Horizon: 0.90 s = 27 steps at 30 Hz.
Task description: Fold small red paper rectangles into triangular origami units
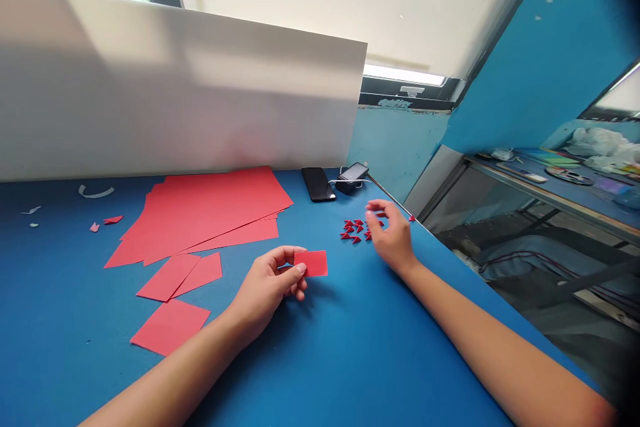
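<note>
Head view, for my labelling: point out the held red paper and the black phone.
Held red paper [317, 263]: head view, its uncovered right part.
Black phone [319, 185]: head view, middle of its upper face.

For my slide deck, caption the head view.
Left hand holds a red paper piece; right hand beside a cluster of small red shapes.

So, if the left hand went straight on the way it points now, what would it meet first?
Probably the red pieces: the left hand, card held out in front, points toward them. Depth is unclear; it looks raised off the table, so it might pass above them.
</note>
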Each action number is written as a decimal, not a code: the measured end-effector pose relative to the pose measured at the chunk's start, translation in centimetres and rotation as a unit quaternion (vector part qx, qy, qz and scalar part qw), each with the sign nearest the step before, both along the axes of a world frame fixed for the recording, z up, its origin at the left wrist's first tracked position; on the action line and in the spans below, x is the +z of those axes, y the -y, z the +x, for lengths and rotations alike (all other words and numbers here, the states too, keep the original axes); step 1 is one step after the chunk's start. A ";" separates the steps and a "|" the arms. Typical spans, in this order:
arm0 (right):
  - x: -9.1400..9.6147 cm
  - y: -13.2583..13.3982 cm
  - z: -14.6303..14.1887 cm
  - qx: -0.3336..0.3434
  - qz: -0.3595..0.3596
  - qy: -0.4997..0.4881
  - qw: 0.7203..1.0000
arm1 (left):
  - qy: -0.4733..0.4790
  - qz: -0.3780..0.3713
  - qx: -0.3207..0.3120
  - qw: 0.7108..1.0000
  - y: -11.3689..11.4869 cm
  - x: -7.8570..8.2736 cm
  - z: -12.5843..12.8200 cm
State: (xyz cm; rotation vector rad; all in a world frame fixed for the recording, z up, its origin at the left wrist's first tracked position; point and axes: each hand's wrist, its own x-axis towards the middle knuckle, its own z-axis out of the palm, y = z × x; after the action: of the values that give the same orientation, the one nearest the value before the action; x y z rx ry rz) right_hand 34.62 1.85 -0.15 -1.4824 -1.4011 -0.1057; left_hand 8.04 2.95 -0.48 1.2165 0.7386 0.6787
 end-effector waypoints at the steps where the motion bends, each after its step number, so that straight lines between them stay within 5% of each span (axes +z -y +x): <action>1: 0.3 0.6 -1.3 0.064 -0.019 0.007 0.998 | 0.001 0.010 0.003 1.000 0.1 0.0 0.0; 3: 0.8 1.7 -3.9 0.185 -0.059 0.026 0.981 | 0.003 0.032 0.022 0.999 0.2 0.2 0.0; 8: 2.2 2.1 -9.1 0.287 -0.099 0.059 0.951 | -0.014 0.114 0.075 0.991 0.4 1.4 0.1; 15: 0.8 -1.8 -12.3 0.319 -0.172 -0.229 0.903 | -0.060 0.173 0.189 0.965 -1.0 1.3 -0.8; 20: -0.6 -2.4 -12.4 0.355 -0.228 -0.287 0.860 | -0.117 0.171 0.161 0.965 -1.7 0.2 -0.9; 27: -0.3 -2.6 -11.6 0.374 -0.249 -0.306 0.839 | -0.164 0.201 0.140 0.956 -1.7 0.5 -0.7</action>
State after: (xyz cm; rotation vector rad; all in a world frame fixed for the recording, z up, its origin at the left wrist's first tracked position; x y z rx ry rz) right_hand 23.00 4.43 -0.40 -1.0851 -1.3998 1.2036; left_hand 7.32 4.61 0.04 1.6385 1.1004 0.9023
